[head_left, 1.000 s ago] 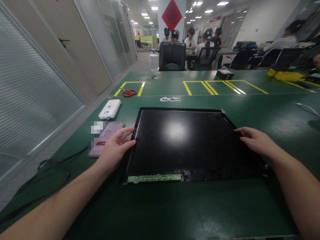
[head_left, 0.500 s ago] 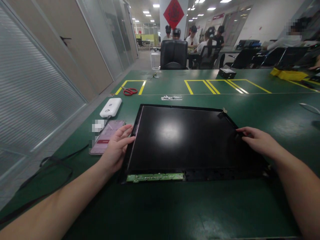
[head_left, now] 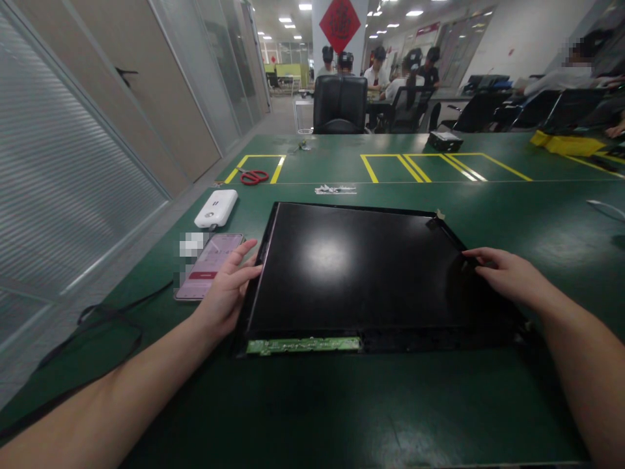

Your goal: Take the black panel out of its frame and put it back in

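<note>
A black display panel (head_left: 361, 273) lies screen up on the green table, with a bright reflection on its glass. Along its near edge at the left runs a green circuit board strip (head_left: 303, 345). My left hand (head_left: 229, 283) grips the panel's left edge, thumb on the frame and some fingers raised beside it. At the opposite edge, my right hand (head_left: 500, 273) pinches the frame between thumb and fingers; its fingertips are partly hidden. A small tan tab (head_left: 440, 214) sticks out at the far right corner.
Left of the panel lie a phone (head_left: 208, 267), a white power bank (head_left: 216, 209) and a black cable (head_left: 110, 316). Red-handled scissors (head_left: 254, 177), white scraps (head_left: 335, 189) and a black box (head_left: 444, 141) sit farther back. Several people sit beyond the table (head_left: 312, 410).
Both hands keep their places on the panel's edges. The view has shifted very slightly; nothing else has visibly moved.
</note>
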Motion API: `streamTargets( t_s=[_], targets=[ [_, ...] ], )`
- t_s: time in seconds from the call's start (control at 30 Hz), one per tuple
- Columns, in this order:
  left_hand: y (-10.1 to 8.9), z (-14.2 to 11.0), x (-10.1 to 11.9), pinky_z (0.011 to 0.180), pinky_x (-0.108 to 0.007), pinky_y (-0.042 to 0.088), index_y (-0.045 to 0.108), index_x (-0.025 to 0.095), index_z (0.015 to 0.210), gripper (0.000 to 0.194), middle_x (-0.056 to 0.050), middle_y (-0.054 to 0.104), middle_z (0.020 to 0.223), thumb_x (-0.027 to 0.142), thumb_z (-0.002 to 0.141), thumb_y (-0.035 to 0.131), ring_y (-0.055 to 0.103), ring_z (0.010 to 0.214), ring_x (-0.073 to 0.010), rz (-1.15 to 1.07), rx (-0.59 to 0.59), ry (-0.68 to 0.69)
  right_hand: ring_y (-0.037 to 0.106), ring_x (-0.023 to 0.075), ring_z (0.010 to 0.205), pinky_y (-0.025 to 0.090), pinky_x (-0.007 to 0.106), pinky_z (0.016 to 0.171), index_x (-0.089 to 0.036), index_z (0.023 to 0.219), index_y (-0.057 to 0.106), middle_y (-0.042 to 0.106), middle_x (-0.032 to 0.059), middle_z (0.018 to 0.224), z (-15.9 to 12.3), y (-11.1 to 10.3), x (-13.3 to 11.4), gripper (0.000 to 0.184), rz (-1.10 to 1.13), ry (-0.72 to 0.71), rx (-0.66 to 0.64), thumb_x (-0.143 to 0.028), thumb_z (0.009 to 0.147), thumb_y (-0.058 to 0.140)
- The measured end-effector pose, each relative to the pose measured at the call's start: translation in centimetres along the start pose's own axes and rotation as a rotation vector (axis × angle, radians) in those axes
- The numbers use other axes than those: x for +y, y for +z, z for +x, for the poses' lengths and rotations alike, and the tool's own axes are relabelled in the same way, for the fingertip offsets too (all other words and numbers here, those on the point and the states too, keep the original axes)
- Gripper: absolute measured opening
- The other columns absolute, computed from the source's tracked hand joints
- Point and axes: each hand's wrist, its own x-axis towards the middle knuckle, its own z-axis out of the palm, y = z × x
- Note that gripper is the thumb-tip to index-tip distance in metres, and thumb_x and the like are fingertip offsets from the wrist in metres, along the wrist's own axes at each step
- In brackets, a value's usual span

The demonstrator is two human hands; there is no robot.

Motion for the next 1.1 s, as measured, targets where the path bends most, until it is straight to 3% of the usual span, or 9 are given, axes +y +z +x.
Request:
streamTargets(
  t_s=[0.2, 0.33, 0.47, 0.67, 0.83, 0.97, 1.1],
  targets=[
    [-0.1, 0.1, 0.2, 0.052, -0.022, 0.057, 0.060, 0.026, 0.128, 0.060, 0.001, 0.078, 0.098, 0.009, 0.074, 0.077, 0.070, 0.059, -0.0130, -0.027, -0.048, -0.035, 0.071, 0.0259, 0.091, 0.055, 0.038, 0.082, -0.023, 0.118, 0.074, 0.075, 0.0080, 0.106, -0.1, -0.5, -0.7, 0.047, 0.025, 0.067, -0.059, -0.024, 0.077, 0.053],
    [-0.1, 0.1, 0.0, 0.051, -0.022, 0.056, 0.069, 0.019, 0.114, 0.049, -0.001, 0.078, 0.083, 0.014, 0.069, 0.085, 0.069, 0.056, -0.0142, -0.004, -0.111, -0.070, 0.070, 0.0261, 0.091, 0.054, 0.037, 0.081, -0.023, 0.120, 0.074, 0.075, 0.0080, 0.105, -0.2, -0.6, -1.0, 0.048, 0.027, 0.070, -0.070, -0.024, 0.077, 0.053],
    [0.1, 0.1, 0.1, 0.053, -0.023, 0.056, 0.076, 0.017, 0.100, 0.032, -0.002, 0.077, 0.074, 0.012, 0.069, 0.081, 0.068, 0.055, -0.0147, 0.046, -0.143, -0.094, 0.070, 0.0256, 0.089, 0.054, 0.037, 0.079, -0.022, 0.120, 0.074, 0.074, 0.0082, 0.104, 0.0, -0.3, -0.6, 0.048, 0.033, 0.052, -0.071, -0.026, 0.077, 0.053],
    [-0.2, 0.3, 0.2, 0.061, -0.026, 0.059, 0.078, 0.015, 0.100, 0.031, -0.007, 0.080, 0.089, 0.018, 0.070, 0.074, 0.075, 0.079, -0.0230, 0.054, -0.216, -0.026, 0.070, 0.0255, 0.089, 0.056, 0.038, 0.080, -0.024, 0.118, 0.075, 0.074, 0.0081, 0.103, 0.1, 0.1, 0.0, 0.045, 0.023, 0.032, -0.041, -0.026, 0.077, 0.054],
    [-0.5, 0.2, -0.4, 0.087, -0.036, 0.062, 0.078, 0.018, 0.109, 0.040, -0.010, 0.080, 0.111, 0.029, 0.071, 0.086, 0.073, 0.109, -0.0319, 0.121, -0.239, 0.053, 0.070, 0.0280, 0.097, 0.056, 0.040, 0.086, -0.022, 0.122, 0.074, 0.073, 0.0102, 0.111, 0.0, -0.1, -0.3, 0.047, 0.053, 0.052, -0.069, -0.026, 0.079, 0.054],
    [-1.0, 0.3, -0.7, 0.107, -0.045, 0.053, 0.080, 0.020, 0.110, 0.048, -0.014, 0.074, 0.130, 0.035, 0.066, 0.092, 0.058, 0.136, -0.0393, 0.213, -0.201, 0.151, 0.070, 0.0293, 0.102, 0.054, 0.042, 0.092, -0.021, 0.125, 0.072, 0.072, 0.0114, 0.118, -0.1, -0.4, -0.6, 0.049, 0.044, 0.077, -0.095, -0.025, 0.080, 0.052],
    [-1.5, 0.6, -0.6, 0.116, -0.046, 0.045, 0.082, 0.023, 0.109, 0.048, -0.013, 0.054, 0.157, 0.039, 0.065, 0.093, 0.036, 0.152, -0.0413, 0.280, -0.187, 0.204, 0.069, 0.0293, 0.102, 0.053, 0.043, 0.094, -0.021, 0.126, 0.072, 0.072, 0.0107, 0.116, 0.0, -0.3, -0.4, 0.050, 0.034, 0.081, -0.105, -0.026, 0.081, 0.051]
  ],
)
